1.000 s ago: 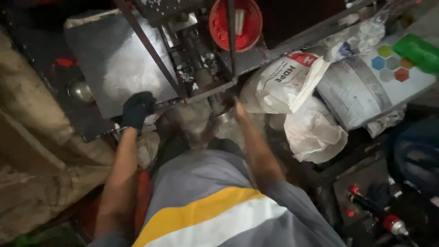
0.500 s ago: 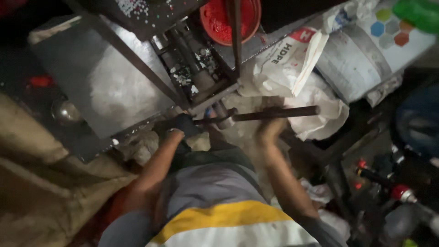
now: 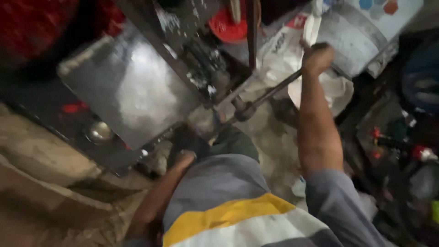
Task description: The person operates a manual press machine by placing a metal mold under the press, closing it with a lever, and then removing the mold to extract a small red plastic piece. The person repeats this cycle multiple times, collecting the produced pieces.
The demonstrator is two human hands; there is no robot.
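Item 1: right hand (image 3: pixel 318 57), bare, at 1 o'clock in the head view. Fist clenched around the far end of a long dark metal bar handle (image 3: pixel 274 91), a lever that runs down to 7 o'clock from the fist.

Item 2: the lever's lower end, a rounded dark metal socket head (image 3: pixel 244 111), seated against the underside of a dark steel machine frame (image 3: pixel 192 68) near frame centre. The fitting it bears on is blurred; its kind cannot be told.

Item 3: left hand (image 3: pixel 187 142), in a dark work glove, at 7 o'clock from the socket head and just beside it, pressed to the lower edge of the frame. Whether its fingers close on anything cannot be told; motion blur hides them.

Item 4: surroundings. Grey sheet-metal panel (image 3: pixel 128 96) at 9 o'clock; red round plastic tub (image 3: pixel 228 27) at 12 o'clock; white woven sack (image 3: pixel 283 50) behind the lever; large grey bucket (image 3: pixel 352 36) at 2 o'clock.

Step, as judged: a turning stroke on the lever, the right arm supplying leverage, the gloved hand steadying at the head.

Next move, as judged: calls for an even pull across the handle, with the head kept square on its fitting so it does not slip.
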